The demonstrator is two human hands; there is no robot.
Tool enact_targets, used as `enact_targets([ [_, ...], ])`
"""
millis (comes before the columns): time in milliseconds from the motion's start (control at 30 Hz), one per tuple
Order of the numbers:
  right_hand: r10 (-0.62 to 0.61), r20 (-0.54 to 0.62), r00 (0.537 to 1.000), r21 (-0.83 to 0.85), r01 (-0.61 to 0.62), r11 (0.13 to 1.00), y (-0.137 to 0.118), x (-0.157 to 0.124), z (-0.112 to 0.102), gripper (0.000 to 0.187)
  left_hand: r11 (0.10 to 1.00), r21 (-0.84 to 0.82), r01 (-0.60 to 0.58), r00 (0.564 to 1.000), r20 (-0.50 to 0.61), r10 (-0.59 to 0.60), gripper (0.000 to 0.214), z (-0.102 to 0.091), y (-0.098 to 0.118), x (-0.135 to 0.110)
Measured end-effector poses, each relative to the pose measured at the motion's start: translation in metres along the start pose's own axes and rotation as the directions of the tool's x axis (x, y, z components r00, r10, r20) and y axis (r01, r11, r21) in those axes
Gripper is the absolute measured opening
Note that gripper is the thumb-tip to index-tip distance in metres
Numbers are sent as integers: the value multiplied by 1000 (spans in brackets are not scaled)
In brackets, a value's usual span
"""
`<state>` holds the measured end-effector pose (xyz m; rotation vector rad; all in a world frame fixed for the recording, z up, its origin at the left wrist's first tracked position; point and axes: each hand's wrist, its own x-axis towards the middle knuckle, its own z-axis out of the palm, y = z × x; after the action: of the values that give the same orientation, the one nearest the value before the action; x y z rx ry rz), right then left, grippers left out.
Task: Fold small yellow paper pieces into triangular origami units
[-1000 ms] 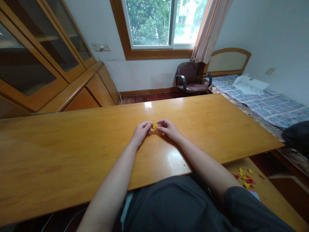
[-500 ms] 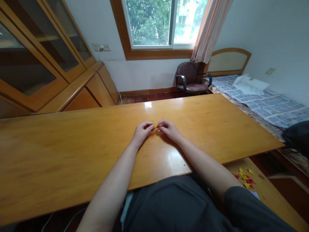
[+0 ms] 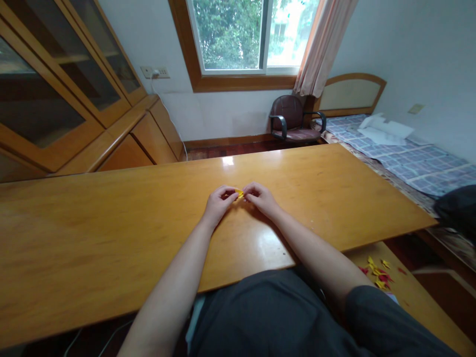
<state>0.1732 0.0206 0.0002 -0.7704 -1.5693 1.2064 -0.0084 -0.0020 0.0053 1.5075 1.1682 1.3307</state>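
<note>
Left hand (image 3: 217, 203): rests on the table top a little beyond its middle, fingers curled in, thumb and forefinger closed on the left end of the yellow paper piece (image 3: 240, 194).
Right hand (image 3: 260, 197): just to the right of the left hand, fingertips almost meeting it, thumb and forefinger pinched tight on the right end of the same paper.
Yellow paper piece: very small, caught between the two sets of fingertips just above the wood; most of it is hidden by the fingers, so its shape is hard to make out, possibly a folded scrap.
Table (image 3: 111, 223): a long, glossy wooden top that runs from far left to right, with a patch of window light shining on it nearer than the hands.
Forearms: both bare, stretching from the near edge of the table out to the hands; a dark sleeve shows on the right arm at the near right corner.
Paper scraps (image 3: 377, 275): a small scatter of yellow and red bits on a lower wooden surface to the near right, well apart from the hands.
Cabinet (image 3: 63, 99): wooden with glass doors, along the left wall.
Window (image 3: 253, 34): on the far wall, green leaves outside, a pale curtain at its right side.
Chair (image 3: 293, 119): dark red with armrests, under the window at the far right.
Bed (image 3: 409, 153): along the right wall, a chequered cover and white sheets of paper lying on it.
</note>
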Motion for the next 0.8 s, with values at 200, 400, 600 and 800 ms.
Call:
enact_targets([
  [200,136,-36,990,-3,-136,991,-3,-2,-1,21,988,-154,35,999,1,-35,34,2,1,1],
  [400,145,-76,986,44,-142,989,-3,0,-1,27,970,-239,32,999,11,-30,45,4,-2,2],
  [600,139,-56,989,88,-134,987,2,0,-1,29,983,-182,14,1000,-9,-15,37,3,-10,3],
  [800,139,-27,990,138,-134,981,3,2,-3,32,978,-210,22,999,-24,-27,38,5,-4,2],
])
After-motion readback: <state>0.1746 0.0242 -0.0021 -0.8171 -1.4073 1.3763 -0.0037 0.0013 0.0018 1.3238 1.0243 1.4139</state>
